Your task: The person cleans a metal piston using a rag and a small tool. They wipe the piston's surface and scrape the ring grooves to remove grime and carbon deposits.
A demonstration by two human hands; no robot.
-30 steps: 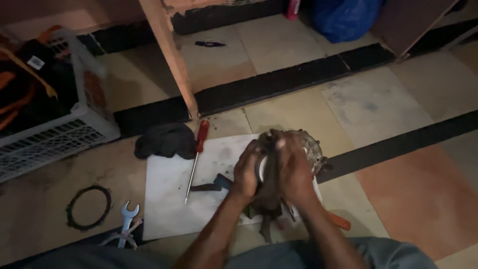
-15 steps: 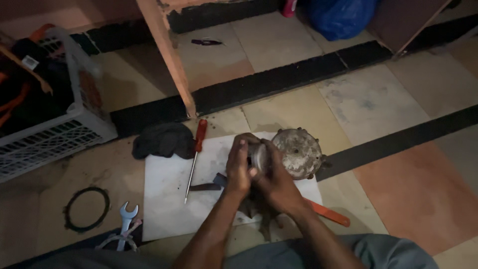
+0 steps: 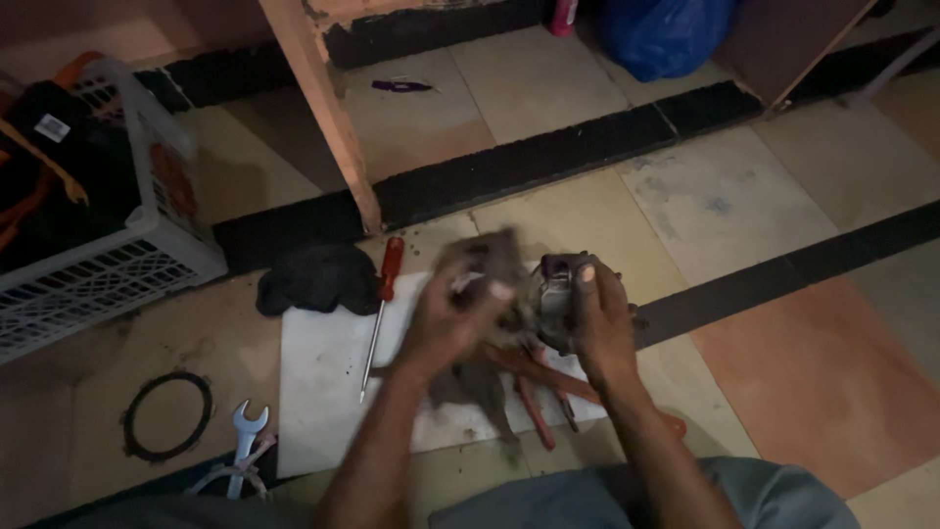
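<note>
A person seated on a tiled floor works a round, grimy metal machine part [image 3: 553, 299] held just right of frame centre, above a white sheet [image 3: 323, 377] spread on the tiles. Half a second ago both hands were bunched together over the part, with the toothed disc showing beside them; now the left hand [image 3: 446, 318] has swung leftward with a dark rag [image 3: 490, 260], blurred in motion, while the right hand [image 3: 602, 318] has turned the part on edge and clamps it by the rim, fingers curled over the top. The shift reads as wiping the part down (a judgement from the blur and the cloth, not a certainty); whether the left hand's fingers are fully closed on the rag cannot be told.

By size, the marked or packaged items run thus: a white plastic crate [image 3: 147, 255] at the left edge, holding dark and orange gear; a blue plastic bag [image 3: 666, 34] at top centre-right; a reddish patch [image 3: 171, 181] on the crate's end wall; a small white tag [image 3: 52, 127] on the dark gear inside; a pink-red container [image 3: 563, 15] at the top edge, mostly cut off.

Loose tools lie around: a red-handled screwdriver [image 3: 380, 304], red-handled pliers [image 3: 539, 402], a spanner [image 3: 245, 431], a dark ring gasket [image 3: 166, 428], a black cloth [image 3: 315, 277]
</note>
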